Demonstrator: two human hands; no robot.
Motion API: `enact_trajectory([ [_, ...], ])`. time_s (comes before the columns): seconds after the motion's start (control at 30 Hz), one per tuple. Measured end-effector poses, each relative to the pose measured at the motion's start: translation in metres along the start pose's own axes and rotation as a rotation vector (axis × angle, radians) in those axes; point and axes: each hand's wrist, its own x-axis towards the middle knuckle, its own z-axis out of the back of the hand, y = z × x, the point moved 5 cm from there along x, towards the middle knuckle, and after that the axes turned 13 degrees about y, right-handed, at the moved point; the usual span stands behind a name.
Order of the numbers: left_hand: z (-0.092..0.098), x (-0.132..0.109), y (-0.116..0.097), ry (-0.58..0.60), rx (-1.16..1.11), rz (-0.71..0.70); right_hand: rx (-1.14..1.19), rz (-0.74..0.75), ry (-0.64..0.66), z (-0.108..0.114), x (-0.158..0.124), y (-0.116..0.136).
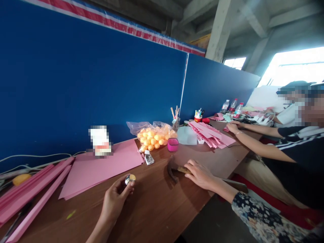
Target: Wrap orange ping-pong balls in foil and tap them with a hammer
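Note:
My left hand [116, 195] is closed, pinching a small shiny round metal piece [130, 179] between thumb and fingers above the brown table. It looks silver with a yellowish top; its exact kind is not clear. My right hand [199, 174] lies over the wooden handle of a claw hammer [172, 170], fingers closed round it close to the head. The hammer's head rests on or just above the tabletop, and the handle's end sticks out past my wrist. Between and beyond my hands are a small opened white packet [149, 158] and a pink square container [172, 144].
Large pink sheets [103, 168] and folded pink strips [37, 189] cover the table's left. A clear bag of orange balls [153, 137] sits at the back against the blue partition [101, 74]. Pink paper strips [209, 132] lie farther right, beside a co-worker's arms [260, 143].

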Motion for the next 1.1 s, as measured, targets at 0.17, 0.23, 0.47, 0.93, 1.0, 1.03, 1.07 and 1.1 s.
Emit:
enact_trajectory([
  [0.17, -0.001, -0.003, -0.003, 0.007, -0.015, 0.02, 0.003, 0.002, -0.011, -0.001, 0.004, -0.016],
  [0.23, -0.002, -0.004, -0.006, 0.007, -0.017, 0.014, 0.012, 0.0, -0.012, -0.003, 0.006, -0.024],
  [0.47, -0.003, -0.004, -0.008, 0.001, -0.049, 0.004, 0.057, 0.055, 0.062, 0.017, 0.017, -0.019],
  [0.93, -0.002, -0.004, -0.011, -0.006, -0.122, 0.011, -0.027, 0.307, 0.069, 0.039, 0.132, 0.11],
  [1.0, -0.003, -0.003, -0.01, 0.002, -0.133, 0.004, -0.052, 0.314, 0.107, 0.034, 0.144, 0.115],
  [1.03, -0.003, -0.002, -0.009, 0.005, -0.138, 0.0, -0.063, 0.32, 0.129, 0.033, 0.149, 0.117],
  [1.07, -0.003, -0.001, -0.008, 0.009, -0.142, -0.004, -0.073, 0.327, 0.152, 0.031, 0.153, 0.118],
  [1.1, -0.003, 0.0, -0.007, 0.014, -0.144, -0.005, -0.082, 0.334, 0.173, 0.03, 0.156, 0.119],
])
